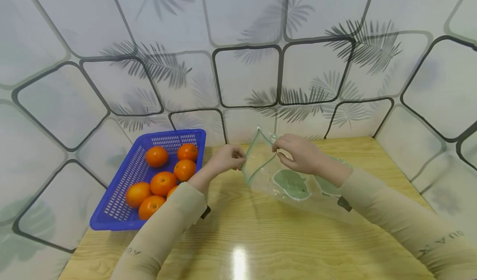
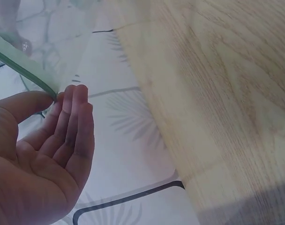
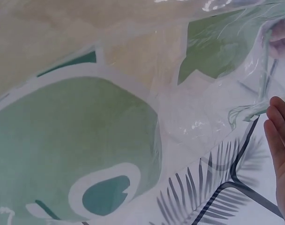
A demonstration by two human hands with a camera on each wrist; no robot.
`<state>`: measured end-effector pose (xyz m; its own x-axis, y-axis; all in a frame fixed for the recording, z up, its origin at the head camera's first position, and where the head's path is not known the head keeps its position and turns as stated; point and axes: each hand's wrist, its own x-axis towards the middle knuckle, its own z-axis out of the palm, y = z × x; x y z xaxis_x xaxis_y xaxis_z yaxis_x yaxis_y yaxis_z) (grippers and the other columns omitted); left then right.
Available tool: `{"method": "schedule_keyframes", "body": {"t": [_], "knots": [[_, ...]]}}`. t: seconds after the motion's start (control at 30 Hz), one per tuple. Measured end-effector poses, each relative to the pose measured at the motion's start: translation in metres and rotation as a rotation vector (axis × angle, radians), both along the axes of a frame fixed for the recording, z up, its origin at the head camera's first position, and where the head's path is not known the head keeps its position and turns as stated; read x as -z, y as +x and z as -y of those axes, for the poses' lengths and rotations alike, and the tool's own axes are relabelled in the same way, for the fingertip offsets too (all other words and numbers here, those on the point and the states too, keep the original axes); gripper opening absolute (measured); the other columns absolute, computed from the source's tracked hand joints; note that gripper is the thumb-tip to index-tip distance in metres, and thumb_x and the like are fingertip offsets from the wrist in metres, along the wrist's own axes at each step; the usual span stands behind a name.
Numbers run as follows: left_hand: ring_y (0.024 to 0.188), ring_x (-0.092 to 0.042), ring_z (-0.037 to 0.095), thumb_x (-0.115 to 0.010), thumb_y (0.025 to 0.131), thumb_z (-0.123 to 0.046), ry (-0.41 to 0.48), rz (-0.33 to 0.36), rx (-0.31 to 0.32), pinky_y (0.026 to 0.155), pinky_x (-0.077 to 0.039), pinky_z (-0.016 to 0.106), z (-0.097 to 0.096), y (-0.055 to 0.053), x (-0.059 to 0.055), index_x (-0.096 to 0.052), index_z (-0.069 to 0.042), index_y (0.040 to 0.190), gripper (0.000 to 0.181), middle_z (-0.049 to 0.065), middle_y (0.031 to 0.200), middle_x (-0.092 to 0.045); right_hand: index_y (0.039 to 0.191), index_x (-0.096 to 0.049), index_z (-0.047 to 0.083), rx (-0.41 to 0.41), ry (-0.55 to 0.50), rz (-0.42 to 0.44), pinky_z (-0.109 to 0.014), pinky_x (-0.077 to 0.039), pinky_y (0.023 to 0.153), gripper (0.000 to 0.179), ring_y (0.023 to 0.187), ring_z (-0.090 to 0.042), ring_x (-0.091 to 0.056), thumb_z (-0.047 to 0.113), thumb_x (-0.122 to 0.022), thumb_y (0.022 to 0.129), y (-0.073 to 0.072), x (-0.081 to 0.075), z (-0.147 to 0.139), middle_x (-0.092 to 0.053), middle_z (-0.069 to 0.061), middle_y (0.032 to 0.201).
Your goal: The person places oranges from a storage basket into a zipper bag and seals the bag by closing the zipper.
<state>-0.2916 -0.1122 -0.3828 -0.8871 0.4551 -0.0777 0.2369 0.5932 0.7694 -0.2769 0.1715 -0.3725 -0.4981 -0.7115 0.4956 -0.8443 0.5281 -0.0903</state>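
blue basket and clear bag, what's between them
In the head view, the left hand is between the blue basket and the clear bag, pinching the bag's edge, with a stretch of wooden table beneath.

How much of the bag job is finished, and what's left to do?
Already done: the clear bag is out on the table, its green-edged mouth spread apart. In hand: the left hand and right hand each pinch its edge. Left, perhaps: filling it, since no oranges show inside; those in view sit in the blue basket.
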Motion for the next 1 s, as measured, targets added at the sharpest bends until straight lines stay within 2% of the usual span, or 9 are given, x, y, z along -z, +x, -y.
{"method": "schedule_keyframes", "body": {"t": [0.17,0.3,0.4,0.53,0.73,1.0], "knots": [[0.086,-0.077,0.031,-0.065,0.102,-0.006,0.109,0.108,-0.049,0.079,-0.067,0.036,0.001,0.001,-0.002,-0.070,0.007,0.113,0.018,0.020,0.102,-0.077,0.105,-0.071,0.008,0.002,-0.013,-0.013,-0.045,-0.060,0.090,0.012,0.098,-0.026,-0.072,0.002,-0.070,0.095,-0.001,-0.001,-0.002,-0.075,-0.006,0.102],[0.073,-0.073,0.015,-0.064,0.101,-0.003,0.201,0.203,-0.100,0.082,-0.067,0.039,0.001,0.003,-0.003,-0.068,0.010,0.116,0.020,0.018,0.100,-0.077,0.104,-0.071,0.008,-0.005,-0.021,-0.022,-0.045,-0.060,0.089,0.012,0.097,-0.026,-0.072,0.001,-0.071,0.094,-0.001,-0.002,-0.004,-0.075,-0.006,0.100],[0.067,-0.070,0.008,-0.063,0.102,-0.002,0.294,0.291,-0.148,0.078,-0.067,0.032,0.000,0.004,-0.002,-0.066,0.012,0.121,0.024,0.013,0.094,-0.075,0.104,-0.072,0.008,0.000,-0.018,-0.016,-0.045,-0.060,0.090,0.013,0.097,-0.026,-0.071,0.001,-0.070,0.094,-0.001,-0.004,-0.005,-0.075,-0.006,0.100],[0.068,-0.070,0.006,-0.061,0.104,-0.002,0.392,0.378,-0.181,0.072,-0.064,0.022,0.001,0.003,0.003,-0.061,0.014,0.130,0.030,0.005,0.091,-0.070,0.105,-0.072,0.009,0.014,-0.015,-0.003,-0.045,-0.059,0.090,0.013,0.097,-0.026,-0.071,0.000,-0.069,0.095,0.000,-0.006,-0.006,-0.074,-0.006,0.100],[0.069,-0.070,0.005,-0.058,0.106,-0.002,0.496,0.445,-0.187,0.073,-0.063,0.020,0.004,0.006,0.003,-0.057,0.015,0.136,0.035,0.000,0.084,-0.070,0.104,-0.072,0.010,0.026,-0.031,0.020,-0.043,-0.060,0.087,0.011,0.095,-0.023,-0.070,0.002,-0.070,0.096,0.001,-0.008,-0.006,-0.074,-0.004,0.099],[0.068,-0.072,0.004,-0.057,0.106,-0.002,0.553,0.456,-0.190,0.071,-0.063,0.019,0.006,0.008,-0.001,-0.059,0.014,0.131,0.029,-0.003,0.079,-0.073,0.110,-0.073,0.008,0.057,-0.035,0.118,-0.042,-0.060,0.086,0.012,0.095,-0.023,-0.071,0.013,-0.072,0.099,0.006,-0.016,-0.002,-0.075,-0.006,0.104]]}}
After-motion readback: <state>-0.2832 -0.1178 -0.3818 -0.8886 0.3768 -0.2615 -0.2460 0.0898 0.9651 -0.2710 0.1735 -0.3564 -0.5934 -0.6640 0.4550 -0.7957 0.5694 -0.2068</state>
